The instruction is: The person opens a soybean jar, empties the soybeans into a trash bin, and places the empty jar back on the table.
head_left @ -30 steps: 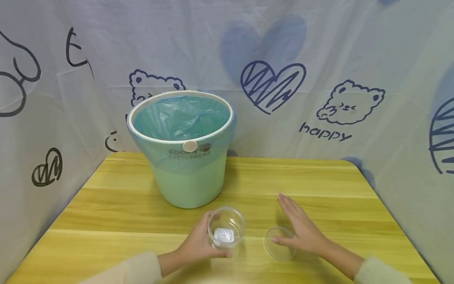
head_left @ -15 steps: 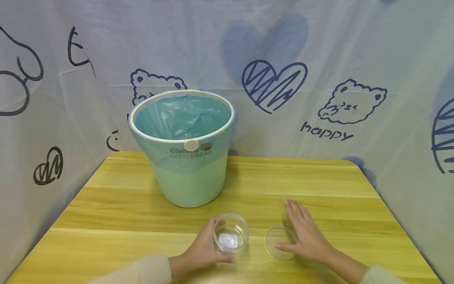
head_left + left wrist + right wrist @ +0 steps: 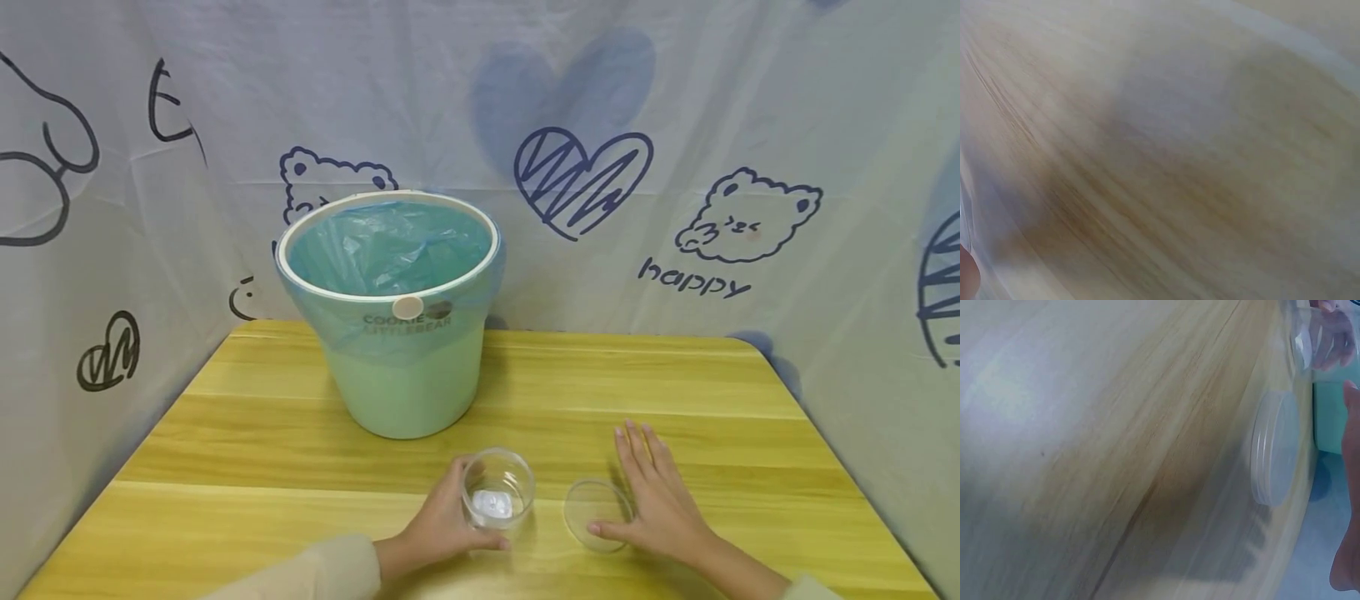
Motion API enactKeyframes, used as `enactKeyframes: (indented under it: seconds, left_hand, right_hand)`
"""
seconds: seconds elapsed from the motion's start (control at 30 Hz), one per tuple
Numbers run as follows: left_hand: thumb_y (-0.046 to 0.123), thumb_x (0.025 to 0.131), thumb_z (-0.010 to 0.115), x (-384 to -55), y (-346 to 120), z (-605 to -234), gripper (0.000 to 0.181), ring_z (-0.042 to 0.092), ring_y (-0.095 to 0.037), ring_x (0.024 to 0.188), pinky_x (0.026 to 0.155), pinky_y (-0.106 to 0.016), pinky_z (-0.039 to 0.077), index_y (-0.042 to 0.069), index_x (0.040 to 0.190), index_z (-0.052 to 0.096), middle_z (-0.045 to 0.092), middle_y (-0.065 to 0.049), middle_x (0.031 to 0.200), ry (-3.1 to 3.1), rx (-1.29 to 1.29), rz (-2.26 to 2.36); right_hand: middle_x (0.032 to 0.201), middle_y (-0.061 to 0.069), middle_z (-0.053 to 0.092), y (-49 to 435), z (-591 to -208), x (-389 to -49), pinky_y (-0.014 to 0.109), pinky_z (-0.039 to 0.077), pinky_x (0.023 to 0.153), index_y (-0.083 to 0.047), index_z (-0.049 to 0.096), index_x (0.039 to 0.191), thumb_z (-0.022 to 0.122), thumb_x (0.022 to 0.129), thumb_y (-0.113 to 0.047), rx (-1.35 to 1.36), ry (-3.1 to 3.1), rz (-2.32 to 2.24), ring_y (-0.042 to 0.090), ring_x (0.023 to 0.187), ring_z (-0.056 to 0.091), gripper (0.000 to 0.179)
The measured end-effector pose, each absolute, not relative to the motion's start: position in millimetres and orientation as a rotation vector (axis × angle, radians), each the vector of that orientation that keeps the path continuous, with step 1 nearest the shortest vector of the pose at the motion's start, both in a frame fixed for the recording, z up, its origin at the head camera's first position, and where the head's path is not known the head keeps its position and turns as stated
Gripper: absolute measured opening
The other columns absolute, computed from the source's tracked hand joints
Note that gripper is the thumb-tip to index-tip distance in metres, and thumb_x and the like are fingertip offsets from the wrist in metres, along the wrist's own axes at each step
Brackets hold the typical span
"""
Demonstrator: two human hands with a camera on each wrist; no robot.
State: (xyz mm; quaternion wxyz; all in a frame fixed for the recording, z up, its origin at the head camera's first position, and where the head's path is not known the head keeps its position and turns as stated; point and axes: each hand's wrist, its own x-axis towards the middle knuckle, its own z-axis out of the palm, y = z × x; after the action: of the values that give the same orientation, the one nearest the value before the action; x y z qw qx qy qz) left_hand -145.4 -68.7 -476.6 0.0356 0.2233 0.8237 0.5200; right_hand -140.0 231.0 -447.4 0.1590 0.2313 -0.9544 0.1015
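A clear round plastic tub [image 3: 517, 479] stands at the front middle of the head view, a small white packet [image 3: 492, 503] at its bottom. My left hand [image 3: 442, 518] grips it from the left, fingers behind and thumb in front. To its right a clear round lid [image 3: 588, 510] lies flat on the table. My right hand [image 3: 660, 504] hovers at the lid's right side, fingers straight and thumb over the rim. The right wrist view shows the lid [image 3: 1275, 449] apart from that hand [image 3: 1350, 494]. Only a fingertip [image 3: 967, 275] shows in the left wrist view.
A pale green bin [image 3: 405, 392] with a white rim stands behind the left hand, lined with a bluish plastic bag [image 3: 390, 250]. The wood-grain table [image 3: 615, 375] ends at a printed white cloth [image 3: 712, 108] that surrounds its back and sides.
My left hand has moved right with the tub, closer to the lid. My right hand has shifted slightly right, its fingers more spread. The lid and bin stay in place as the view drifts a little.
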Motion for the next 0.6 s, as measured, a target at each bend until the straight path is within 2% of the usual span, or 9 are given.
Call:
enactKeyframes:
  seconds: [0.2,0.6]
  left_hand:
    - [0.036,0.056,0.087,-147.9,-64.7,-478.3,0.101,0.046,-0.038,0.124,0.103,-0.057,0.037,-0.002,0.132,0.033,0.045,-0.024,0.134,2.543,0.679,1.577]
    - [0.036,0.055,0.087,-150.8,-59.8,-478.2,0.101,0.048,-0.035,0.121,0.102,-0.055,0.038,0.0,0.132,0.034,0.049,-0.022,0.131,2.568,0.692,1.543]
  right_hand:
    - [0.152,0.025,0.014,233.1,-448.3,-137.0,0.022,-0.019,0.113,0.004,0.017,0.146,0.063,0.062,-0.074,0.671,-2.685,0.23,0.017,0.142,-0.019,0.123]
    - [0.154,0.02,0.001,234.4,-456.0,-133.9,0.027,-0.019,0.114,0.004,0.016,0.146,0.061,0.06,-0.077,0.668,-2.667,0.179,0.019,0.141,-0.021,0.126]
